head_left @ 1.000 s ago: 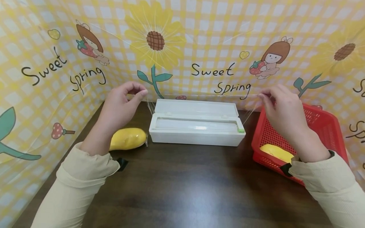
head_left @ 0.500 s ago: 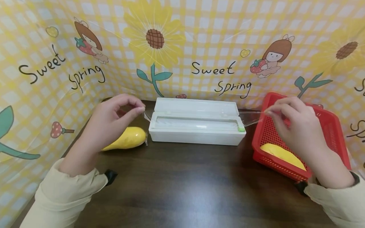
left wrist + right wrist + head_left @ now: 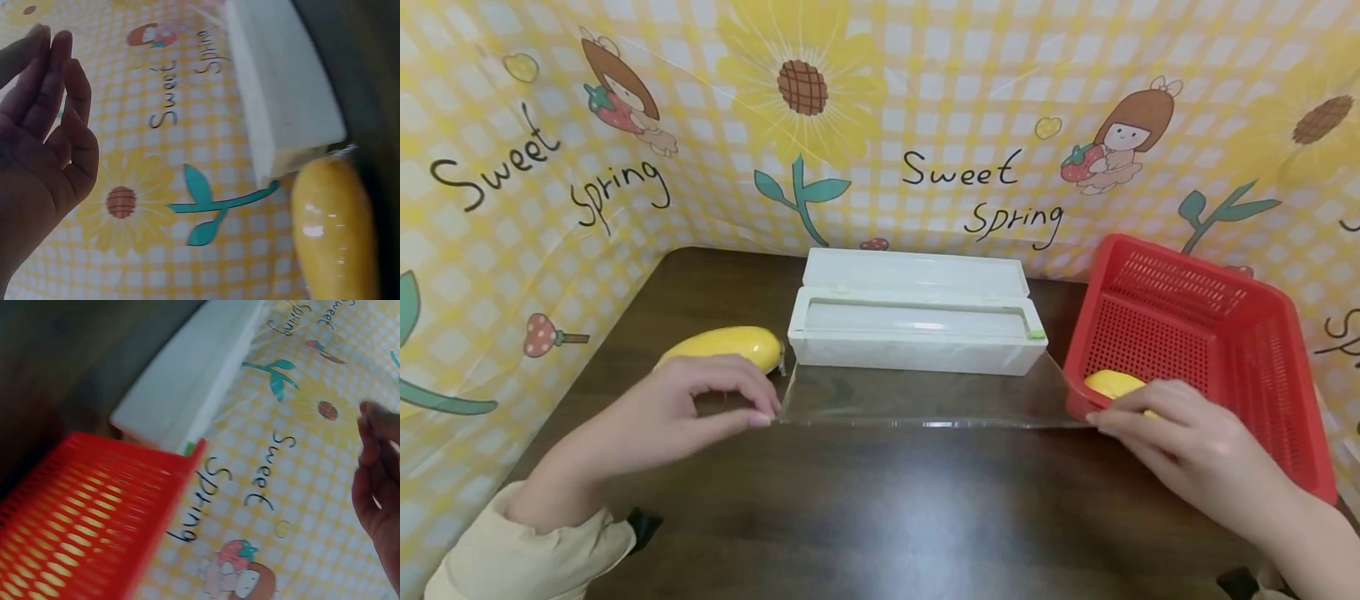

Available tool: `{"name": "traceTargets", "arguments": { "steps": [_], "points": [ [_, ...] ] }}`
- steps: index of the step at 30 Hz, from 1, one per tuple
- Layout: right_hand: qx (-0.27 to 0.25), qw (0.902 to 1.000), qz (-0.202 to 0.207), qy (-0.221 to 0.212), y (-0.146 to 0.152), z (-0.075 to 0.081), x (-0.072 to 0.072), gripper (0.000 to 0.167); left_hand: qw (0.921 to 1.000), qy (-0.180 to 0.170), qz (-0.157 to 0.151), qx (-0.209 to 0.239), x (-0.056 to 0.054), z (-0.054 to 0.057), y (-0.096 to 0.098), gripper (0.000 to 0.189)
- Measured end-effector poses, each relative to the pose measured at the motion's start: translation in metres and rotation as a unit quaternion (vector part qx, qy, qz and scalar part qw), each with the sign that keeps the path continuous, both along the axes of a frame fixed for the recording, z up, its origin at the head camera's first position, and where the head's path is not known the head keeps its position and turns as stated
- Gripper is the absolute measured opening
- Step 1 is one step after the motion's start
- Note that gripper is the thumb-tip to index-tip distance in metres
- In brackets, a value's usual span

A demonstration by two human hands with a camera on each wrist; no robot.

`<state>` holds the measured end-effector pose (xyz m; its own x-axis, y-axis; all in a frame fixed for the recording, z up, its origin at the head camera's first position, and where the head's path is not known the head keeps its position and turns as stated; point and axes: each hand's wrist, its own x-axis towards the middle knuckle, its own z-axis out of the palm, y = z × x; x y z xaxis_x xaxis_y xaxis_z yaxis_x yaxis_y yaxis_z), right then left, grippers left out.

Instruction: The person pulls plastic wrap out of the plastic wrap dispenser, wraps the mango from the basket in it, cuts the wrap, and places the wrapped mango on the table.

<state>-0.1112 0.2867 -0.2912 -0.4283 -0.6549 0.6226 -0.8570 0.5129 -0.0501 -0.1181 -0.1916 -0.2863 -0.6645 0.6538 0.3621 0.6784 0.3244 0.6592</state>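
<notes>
A sheet of clear cling film (image 3: 917, 400) stretches out from the front of a white cling film box (image 3: 917, 354), low over the dark table. At the film's left front corner, my left hand (image 3: 700, 412) pinches it between thumb and fingers. The right corner is pinched by my right hand (image 3: 1187, 446), in front of the red basket (image 3: 1311, 417). Just behind the left hand lies a long, rounded yellow fruit or vegetable (image 3: 741, 343), its exact kind unclear; clear wrap shines on it in the left wrist view. The box's lid (image 3: 917, 271) stands raised at the back.
Inside the red basket sits another yellow piece (image 3: 1112, 383), partly hidden by the right hand. A patterned yellow checked cloth (image 3: 925, 100) walls off the back and sides. The dark wooden table (image 3: 880, 508) extends in front of the film.
Both hands have come down and toward the person from above the box, drawing the film out over its front edge. The film now lies wide and nearly flat.
</notes>
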Motion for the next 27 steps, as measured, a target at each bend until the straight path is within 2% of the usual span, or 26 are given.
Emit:
{"name": "traceTargets", "arguments": {
  "steps": [2,4,7,11,14,15,16,19,27],
  "points": [
    [0.008,0.9991,0.035,-0.025,0.002,-0.01,0.003,0.045,0.9991,-0.026,-0.032,-0.007,0.002,-0.012,0.0,0.029],
    [0.018,0.9968,0.058,-0.052,0.003,-0.021,0.005,0.041,0.9979,-0.028,-0.053,-0.026,0.004,-0.024,0.001,0.024],
    [0.037,0.9914,0.065,-0.107,0.004,-0.037,0.007,0.041,0.9952,-0.038,-0.061,-0.067,0.005,-0.043,0.006,0.018],
    [0.067,0.984,0.073,-0.148,0.001,-0.059,0.004,0.034,0.986,-0.047,-0.026,-0.158,0.007,-0.065,0.014,0.016],
    [0.089,0.9789,0.079,-0.166,-0.003,-0.075,-0.001,0.008,0.9753,-0.04,0.001,-0.217,0.007,-0.077,0.021,0.017],
    [0.096,0.9773,0.079,-0.171,-0.005,-0.079,-0.003,0.005,0.9722,-0.035,0.009,-0.231,0.007,-0.079,0.023,0.018],
    [0.102,0.9754,0.079,-0.179,-0.006,-0.083,-0.005,0.012,0.9693,-0.029,0.015,-0.244,0.006,-0.081,0.024,0.018],
    [0.114,0.9704,0.08,-0.197,-0.011,-0.095,-0.011,0.028,0.9635,-0.01,0.031,-0.266,0.005,-0.088,0.028,0.016],
    [0.136,0.9557,0.08,-0.248,-0.017,-0.113,-0.021,0.02,0.9563,0.034,0.082,-0.279,0.004,-0.103,0.036,0.017]
  ]
}}
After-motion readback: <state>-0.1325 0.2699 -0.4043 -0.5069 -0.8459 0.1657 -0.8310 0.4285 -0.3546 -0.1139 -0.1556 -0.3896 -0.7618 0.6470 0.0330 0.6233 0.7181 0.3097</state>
